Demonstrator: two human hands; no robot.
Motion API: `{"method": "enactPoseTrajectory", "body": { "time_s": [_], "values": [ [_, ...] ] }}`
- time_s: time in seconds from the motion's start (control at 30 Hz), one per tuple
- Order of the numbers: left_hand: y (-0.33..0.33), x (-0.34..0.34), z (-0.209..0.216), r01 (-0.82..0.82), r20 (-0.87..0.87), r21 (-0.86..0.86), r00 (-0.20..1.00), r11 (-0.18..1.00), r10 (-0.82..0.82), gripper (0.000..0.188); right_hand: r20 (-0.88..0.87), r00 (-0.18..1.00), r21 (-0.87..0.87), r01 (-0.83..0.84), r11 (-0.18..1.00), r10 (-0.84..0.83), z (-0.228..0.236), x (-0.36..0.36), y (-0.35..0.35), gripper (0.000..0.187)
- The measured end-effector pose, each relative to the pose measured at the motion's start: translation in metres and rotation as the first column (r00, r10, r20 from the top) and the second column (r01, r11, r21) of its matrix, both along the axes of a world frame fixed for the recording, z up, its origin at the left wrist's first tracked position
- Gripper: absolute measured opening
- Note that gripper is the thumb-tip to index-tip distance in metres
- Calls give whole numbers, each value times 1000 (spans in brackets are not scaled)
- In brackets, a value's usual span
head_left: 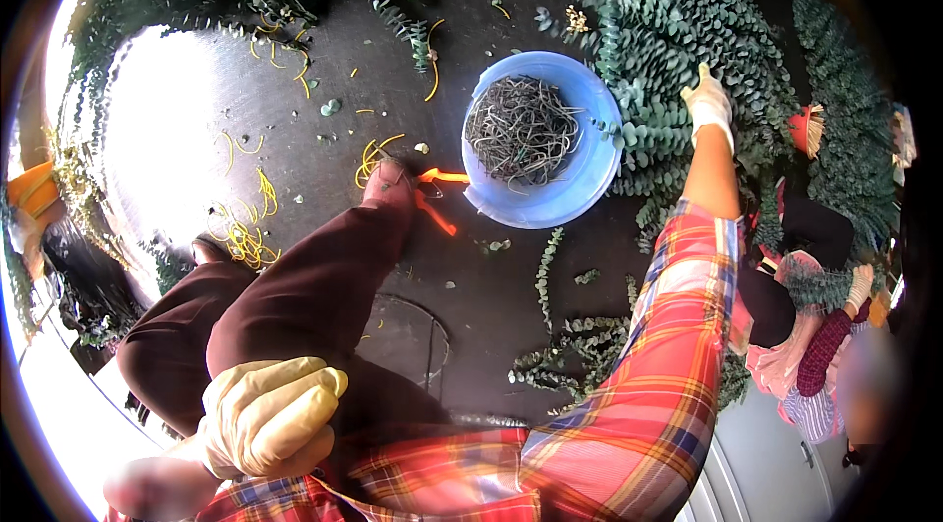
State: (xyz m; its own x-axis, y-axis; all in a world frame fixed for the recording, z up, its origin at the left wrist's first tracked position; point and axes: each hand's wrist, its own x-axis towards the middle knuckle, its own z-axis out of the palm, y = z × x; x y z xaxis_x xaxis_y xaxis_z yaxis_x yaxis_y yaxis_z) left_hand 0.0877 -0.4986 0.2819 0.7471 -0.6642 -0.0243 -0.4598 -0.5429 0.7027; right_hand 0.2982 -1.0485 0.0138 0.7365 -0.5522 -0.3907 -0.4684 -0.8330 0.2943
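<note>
Reaching with the gloved right hand (709,102) to eucalyptus branches (678,6) at far right, cannot tell whether grasping or touching; with the left hand (270,414) curled at near left, cannot tell if empty. By tugging hard, might tear round, matte leaves (648,136) or jostle the smooth blue basin (595,154) of tangled, wiry grey ties (521,129) just left.

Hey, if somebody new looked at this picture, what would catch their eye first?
Probably the blue basin near the middle, holding a tangle of dark wire-like strands. Just right of it spreads a big pile of green leafy branches, with the gloved right hand at it. Bright orange handles also stand out between the basin and the person's foot.
</note>
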Motion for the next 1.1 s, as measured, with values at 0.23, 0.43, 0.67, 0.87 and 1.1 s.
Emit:
{"method": "enactPoseTrajectory", "body": {
  "time_s": [0.23,0.43,0.67,0.87,1.1],
  "values": [
    [0,-2,7,-24,15,-27,1000,999,25,47,192,966,-186,-139,973,174,69,-59,-27,32],
    [13,-24,7,-72,89,-96,993,993,81,52,600,384,695,184,695,-702,165,-114,-130,28],
    [27,-53,10,-121,235,-133,960,984,150,47,681,17,730,70,680,-732,238,-177,-120,13],
    [37,-76,10,-190,297,-136,929,972,223,48,740,-62,579,-450,680,-670,380,-221,-1,13],
    [10,-63,47,-236,456,-297,816,925,355,79,630,287,583,-789,195,-722,434,-250,196,19]
  ]
}}
